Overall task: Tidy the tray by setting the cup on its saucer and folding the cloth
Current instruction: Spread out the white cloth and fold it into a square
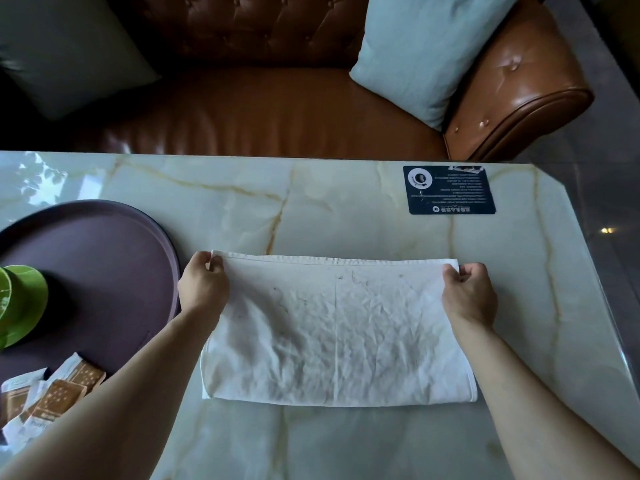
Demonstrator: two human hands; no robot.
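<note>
So we've got the white cloth (337,332) lying flat on the marble tabletop (346,209), folded over once, just right of the purple tray (104,244). Our left hand (204,289) pinches its far left corner and our right hand (469,294) pinches the far right one, fingers curled on the fabric. Green cup (19,303) sits on the tray beside some packets (52,396).

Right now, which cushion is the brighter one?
The right cushion, pale blue, leaning on the sofa arm; the left cushion sits in shadow.
</note>
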